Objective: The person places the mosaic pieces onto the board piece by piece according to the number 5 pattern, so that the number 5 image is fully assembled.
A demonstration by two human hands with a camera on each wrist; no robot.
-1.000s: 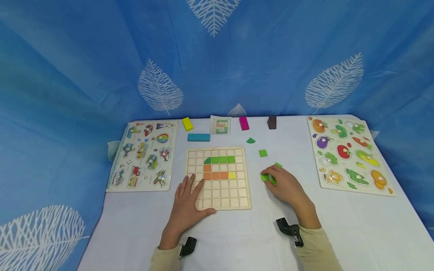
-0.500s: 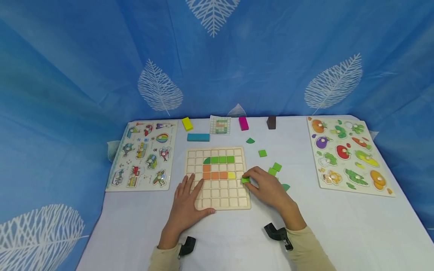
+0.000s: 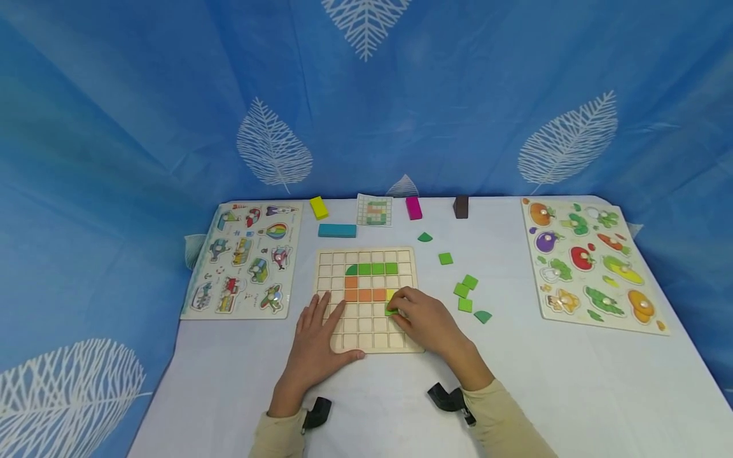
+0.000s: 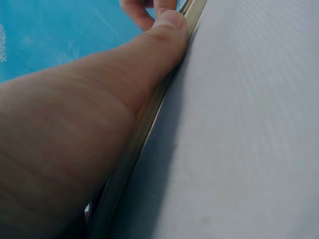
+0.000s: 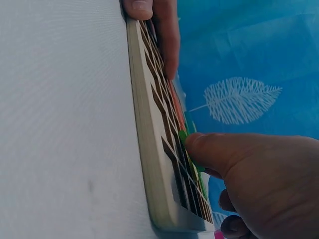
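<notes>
A wooden grid board [image 3: 372, 344] lies in the middle of the table. On it sit a row of green square tiles [image 3: 378, 268] with a rounded dark green tile [image 3: 351, 270] at the left end, orange tiles [image 3: 364, 295] and a yellow tile [image 3: 390, 293] partly covered by fingers. My right hand [image 3: 426, 318] pinches a green square tile [image 3: 391, 312] at the cell just below the yellow one; the right wrist view shows this green tile [image 5: 183, 137] under the thumb. My left hand [image 3: 315, 343] rests spread on the board's left side, thumb at its front edge.
Several loose green tiles [image 3: 465, 305] and a quarter-round tile [image 3: 483, 316] lie right of the board. Behind it are a pattern card [image 3: 375, 210] and yellow, teal [image 3: 337, 231], magenta and dark blocks. Picture puzzle boards stand left [image 3: 246, 261] and right [image 3: 592, 267].
My right hand has moved left from the loose tiles onto the board, carrying a green square tile. The left hand has stayed in place on the board.
</notes>
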